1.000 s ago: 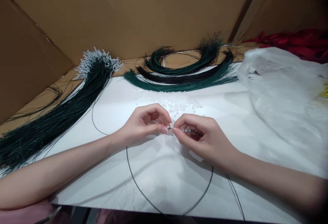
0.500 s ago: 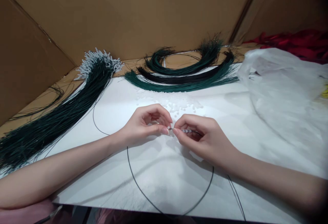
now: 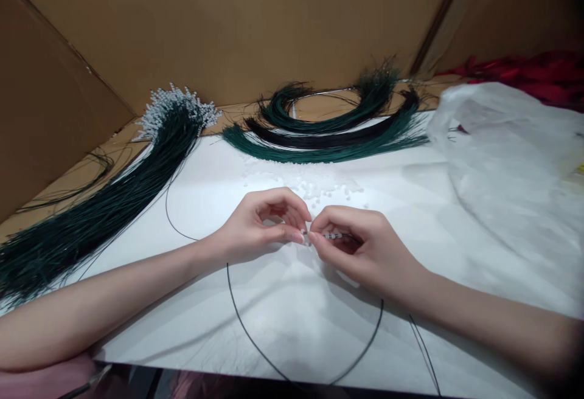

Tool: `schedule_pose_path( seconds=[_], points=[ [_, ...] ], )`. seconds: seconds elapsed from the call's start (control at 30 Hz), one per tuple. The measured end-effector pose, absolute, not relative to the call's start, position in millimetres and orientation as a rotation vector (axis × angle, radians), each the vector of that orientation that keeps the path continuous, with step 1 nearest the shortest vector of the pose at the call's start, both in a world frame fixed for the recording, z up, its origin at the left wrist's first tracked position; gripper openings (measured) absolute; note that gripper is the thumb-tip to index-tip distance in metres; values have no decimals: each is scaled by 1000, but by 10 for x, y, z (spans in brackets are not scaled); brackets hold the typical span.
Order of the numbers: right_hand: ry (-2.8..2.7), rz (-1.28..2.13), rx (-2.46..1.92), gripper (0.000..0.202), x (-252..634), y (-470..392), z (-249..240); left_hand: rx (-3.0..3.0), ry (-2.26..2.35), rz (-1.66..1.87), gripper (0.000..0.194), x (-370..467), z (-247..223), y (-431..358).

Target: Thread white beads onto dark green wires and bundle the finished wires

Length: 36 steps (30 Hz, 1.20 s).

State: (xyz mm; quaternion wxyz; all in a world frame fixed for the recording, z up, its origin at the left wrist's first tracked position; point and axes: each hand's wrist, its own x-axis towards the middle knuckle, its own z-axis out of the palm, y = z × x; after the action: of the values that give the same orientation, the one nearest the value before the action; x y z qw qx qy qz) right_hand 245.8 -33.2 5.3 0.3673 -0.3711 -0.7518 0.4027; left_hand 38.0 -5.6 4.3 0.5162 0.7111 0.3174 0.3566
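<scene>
My left hand (image 3: 267,228) pinches a small white bead (image 3: 303,233) between thumb and forefinger. Right beside it, my right hand (image 3: 365,244) is closed on a thin dark cord, the fingertips of both hands almost touching. Several white beads (image 3: 333,236) sit threaded on the cord inside my right hand's grip. A dark cord (image 3: 236,309) curves below both hands and dips past the table's front edge; how it joins the held part is hidden by my hands. Just beyond my fingers, loose white beads (image 3: 314,189) lie scattered.
A thick bundle of dark green cords (image 3: 104,204) with white beaded tips (image 3: 176,113) lies at left. Curved green and black cord bundles (image 3: 328,140) rest at the back against cardboard walls (image 3: 255,28). Crumpled clear plastic (image 3: 506,186) covers the right side, with red material (image 3: 533,76) behind.
My left fingertips have shifted slightly right and down, closing the small gap to my right fingertips. My right hand has barely moved and keeps its pinch.
</scene>
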Motion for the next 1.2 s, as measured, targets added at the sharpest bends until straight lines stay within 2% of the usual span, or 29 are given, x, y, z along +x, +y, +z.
schedule_pose_path(
  seconds=[0.83,1.2],
  points=[
    [-1944,1035,-965,14,2446,-334,87,1724,722,925,26,364,14,-64],
    [-1987,985,-992,14,2462,-349,63,1703,727,852,27,408,52,-68]
  ],
)
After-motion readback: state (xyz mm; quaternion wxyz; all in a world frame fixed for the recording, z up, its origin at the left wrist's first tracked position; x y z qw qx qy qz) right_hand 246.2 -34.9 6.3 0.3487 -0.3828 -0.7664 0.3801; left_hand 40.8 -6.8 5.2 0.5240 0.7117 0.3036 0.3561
